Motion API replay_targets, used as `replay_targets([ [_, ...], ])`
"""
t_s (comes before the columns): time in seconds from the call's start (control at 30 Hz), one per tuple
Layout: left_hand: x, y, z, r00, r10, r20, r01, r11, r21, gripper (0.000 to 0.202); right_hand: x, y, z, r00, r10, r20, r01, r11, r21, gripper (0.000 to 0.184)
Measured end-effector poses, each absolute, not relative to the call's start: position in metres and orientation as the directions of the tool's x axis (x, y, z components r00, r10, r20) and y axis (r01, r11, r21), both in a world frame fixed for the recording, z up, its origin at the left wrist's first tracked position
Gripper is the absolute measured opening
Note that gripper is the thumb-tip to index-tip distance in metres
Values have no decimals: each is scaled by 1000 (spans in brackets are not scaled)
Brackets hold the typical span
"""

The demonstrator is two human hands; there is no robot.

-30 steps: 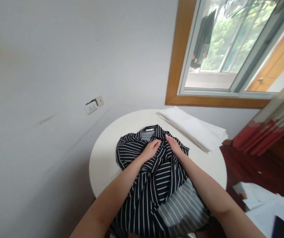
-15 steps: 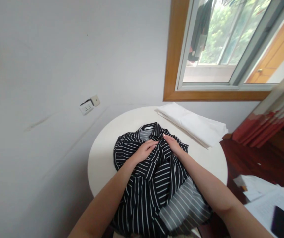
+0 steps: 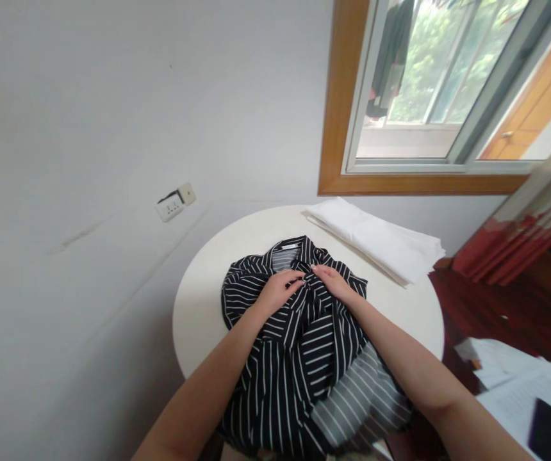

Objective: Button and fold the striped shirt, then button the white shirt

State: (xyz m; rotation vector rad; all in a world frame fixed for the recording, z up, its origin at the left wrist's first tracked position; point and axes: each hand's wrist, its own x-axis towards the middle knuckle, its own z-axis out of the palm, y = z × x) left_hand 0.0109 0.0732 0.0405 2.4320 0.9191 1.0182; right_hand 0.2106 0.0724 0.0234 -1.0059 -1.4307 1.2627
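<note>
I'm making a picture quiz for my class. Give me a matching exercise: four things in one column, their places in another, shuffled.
1. striped shirt
2. folded white cloth
3. wall socket
4. dark garment

A. on the wall, left of the table
B. under the left hand and right hand
C. on the table's far side, below the window
D. hanging outside the window

Pairs: 1-B, 2-C, 3-A, 4-D

The left forearm [image 3: 218, 378] and right forearm [image 3: 400, 365] show bare and smooth, uncovered up to the picture's lower edge. The left grip [image 3: 278, 291] and right grip [image 3: 334, 283] are bare too, with pale fingernails.
</note>
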Motion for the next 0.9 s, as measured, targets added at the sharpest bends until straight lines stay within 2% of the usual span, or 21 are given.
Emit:
replay_targets([
  [0.23, 14, 72, 37, 368, 758, 538, 496, -650, 576, 18, 211, 72, 22, -236, 960, 150, 32, 162, -986, 45],
  [0.47, 14, 74, 36, 357, 765, 535, 478, -642, 599, 16, 211, 72, 23, -278, 946, 166, 64, 190, -980, 46],
  [0.67, 14, 73, 33, 377, 756, 534, 538, -649, 538, 19, 213, 73, 22, -257, 955, 147, 52, 166, -985, 45],
  [0.8, 15, 68, 37, 420, 754, 505, 611, -647, 457, 25, 213, 72, 22, -241, 962, 129, -15, 129, -992, 39],
  [0.9, 13, 66, 41, 429, 767, 477, 636, -631, 443, 30, 215, 73, 20, -175, 980, 92, -102, 75, -992, 34],
])
